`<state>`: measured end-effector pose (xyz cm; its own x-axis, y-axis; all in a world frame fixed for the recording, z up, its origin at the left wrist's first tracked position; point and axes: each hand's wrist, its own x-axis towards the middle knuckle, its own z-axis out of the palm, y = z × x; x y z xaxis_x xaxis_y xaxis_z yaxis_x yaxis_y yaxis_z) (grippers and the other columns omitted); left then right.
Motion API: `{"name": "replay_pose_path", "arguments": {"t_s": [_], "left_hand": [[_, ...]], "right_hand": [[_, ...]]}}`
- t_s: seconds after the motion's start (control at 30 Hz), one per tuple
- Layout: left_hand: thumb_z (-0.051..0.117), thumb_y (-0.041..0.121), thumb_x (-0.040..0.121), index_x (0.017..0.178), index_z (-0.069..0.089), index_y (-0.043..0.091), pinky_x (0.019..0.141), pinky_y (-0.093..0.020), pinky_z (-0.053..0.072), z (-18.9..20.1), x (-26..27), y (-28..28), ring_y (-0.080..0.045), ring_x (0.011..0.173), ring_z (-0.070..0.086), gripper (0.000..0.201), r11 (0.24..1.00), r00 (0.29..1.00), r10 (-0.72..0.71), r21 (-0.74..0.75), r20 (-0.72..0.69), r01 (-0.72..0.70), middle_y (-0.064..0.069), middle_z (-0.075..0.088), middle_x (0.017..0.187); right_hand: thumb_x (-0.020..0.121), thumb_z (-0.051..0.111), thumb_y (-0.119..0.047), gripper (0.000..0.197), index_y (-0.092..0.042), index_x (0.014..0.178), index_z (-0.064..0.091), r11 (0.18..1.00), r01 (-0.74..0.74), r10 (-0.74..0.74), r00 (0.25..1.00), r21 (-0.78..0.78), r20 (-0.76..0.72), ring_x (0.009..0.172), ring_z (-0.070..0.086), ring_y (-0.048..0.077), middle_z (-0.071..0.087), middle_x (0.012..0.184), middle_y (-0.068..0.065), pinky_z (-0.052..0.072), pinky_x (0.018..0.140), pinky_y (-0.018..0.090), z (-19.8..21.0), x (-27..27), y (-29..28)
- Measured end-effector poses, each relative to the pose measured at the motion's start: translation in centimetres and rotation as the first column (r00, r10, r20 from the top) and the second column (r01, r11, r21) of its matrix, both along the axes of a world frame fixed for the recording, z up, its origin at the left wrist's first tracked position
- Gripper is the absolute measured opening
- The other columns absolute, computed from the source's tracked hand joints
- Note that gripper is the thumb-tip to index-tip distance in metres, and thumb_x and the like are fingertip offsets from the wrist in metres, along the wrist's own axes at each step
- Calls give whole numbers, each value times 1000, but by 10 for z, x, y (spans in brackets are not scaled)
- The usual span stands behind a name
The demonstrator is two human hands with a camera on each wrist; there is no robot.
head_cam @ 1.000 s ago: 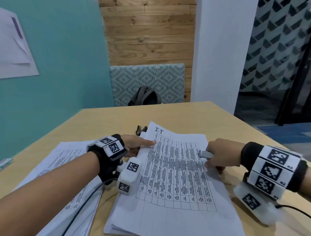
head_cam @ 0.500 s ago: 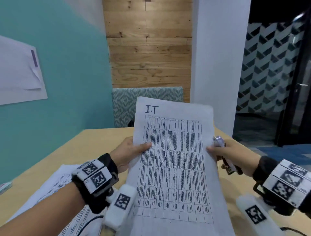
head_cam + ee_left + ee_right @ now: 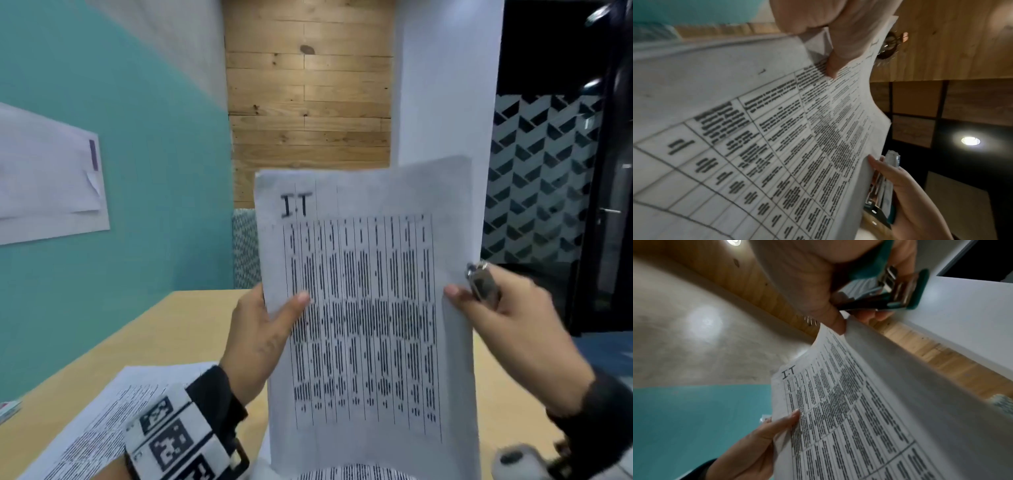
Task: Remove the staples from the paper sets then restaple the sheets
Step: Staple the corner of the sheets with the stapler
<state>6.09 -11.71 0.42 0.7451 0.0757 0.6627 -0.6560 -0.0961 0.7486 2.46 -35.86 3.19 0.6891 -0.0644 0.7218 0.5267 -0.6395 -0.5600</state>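
Holding a paper set (image 3: 370, 308) upright above the desk (image 3: 144, 342), in the head view: left hand (image 3: 260, 329) pinching the left edge with thumb across the print, right hand (image 3: 507, 315) pinching the right edge while also clutching a stapler (image 3: 483, 284) in the palm. Marked "I.T" at the top left corner, table of dark print below. More printed sheets (image 3: 113, 421) lying flat on the desk at lower left.

Looking along the left hand (image 3: 830, 32) in its wrist view: thumb pressing the front of the paper set (image 3: 777, 129), curled fingers behind, stapler (image 3: 885, 186) visible past the far edge.

Showing the right hand (image 3: 818, 288) in its wrist view: thumb tip nipping the sheet edge, remaining fingers wrapped round the stapler (image 3: 890, 292), its metal mouth pointing away from the paper set (image 3: 859, 418).

Risking, by judgement, a slipped sheet or dropped stapler, since the right hand shares its grip between two things; uneven edges would give a crooked staple.

Compared with a second ago: paper set lifted from flat on the desk to upright, stapler carried up with it.
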Motion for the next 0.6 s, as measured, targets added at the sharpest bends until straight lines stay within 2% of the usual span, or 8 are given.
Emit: {"name": "replay_pose_path", "arguments": {"t_s": [0.13, 0.2, 0.27, 0.33, 0.4, 0.47, 0.53, 0.6], "left_hand": [[64, 31, 77, 103, 66, 10, 90, -45, 52, -9, 6, 1, -21, 93, 68, 34, 1000, 999, -13, -14, -39, 12, -5, 72, 99], [67, 34, 76, 101, 67, 13, 87, -43, 53, -3, 9, 1, -20, 92, 68, 33, 1000, 999, -28, -14, -22, 27, -3, 73, 97], [71, 46, 74, 100, 68, 19, 84, -42, 54, 9, 9, 1, -22, 92, 68, 38, 998, 998, -53, -23, 16, 53, -1, 73, 98], [68, 48, 72, 99, 66, 21, 77, -30, 55, 25, 10, -1, -15, 89, 69, 39, 997, 994, -56, -50, 94, 60, 4, 73, 96], [64, 41, 73, 92, 64, 19, 66, -19, 53, 45, 10, -3, -6, 78, 68, 29, 992, 984, -42, -113, 172, 62, 10, 73, 85], [63, 33, 72, 82, 63, 18, 62, -21, 53, 61, 12, -5, -6, 67, 66, 18, 985, 975, 3, -169, 224, 36, 9, 72, 73], [65, 30, 73, 78, 64, 17, 65, -27, 55, 67, 14, -6, -13, 68, 64, 14, 982, 967, 28, -190, 254, 22, 5, 71, 73], [68, 27, 76, 79, 64, 14, 68, -33, 55, 67, 15, -7, -20, 72, 64, 14, 979, 965, 29, -203, 259, 25, -2, 70, 77]], "right_hand": [[80, 49, -48, 49, 0, 82, 55, 999, 32, -32, 999, -6, -28, 81, 59, 37, 64, 82, 20, 49, 72, 50, -14, 3, -5], [86, 54, -35, 34, -1, 84, 57, 999, 24, -23, 999, 20, -44, 86, 60, 37, 65, 87, 20, 49, 76, 50, -12, 9, -8], [89, 56, -26, 24, -2, 83, 58, 999, 14, -12, 998, 35, -69, 86, 61, 36, 67, 87, 19, 49, 77, 48, -11, 14, -11], [89, 57, -24, 21, -5, 80, 59, 999, 13, -9, 995, 42, -97, 85, 61, 32, 68, 84, 15, 49, 74, 44, -12, 15, -12], [89, 57, -22, 19, -7, 78, 60, 999, 2, 3, 994, 50, -106, 83, 62, 29, 69, 82, 10, 46, 67, 38, -11, 15, -14], [89, 58, -21, 19, -6, 79, 61, 999, -15, 20, 994, 48, -110, 79, 61, 26, 68, 81, 10, 42, 64, 35, -9, 16, -16], [89, 57, -26, 25, -3, 78, 58, 998, -9, 15, 995, 54, -100, 68, 53, 25, 64, 78, 15, 36, 58, 34, -8, 19, -18], [86, 56, -43, 34, -12, 73, 53, 996, 18, -18, 1000, 87, -8, 65, 46, 25, 55, 73, 14, 35, 56, 34, -2, 21, -20]]}}
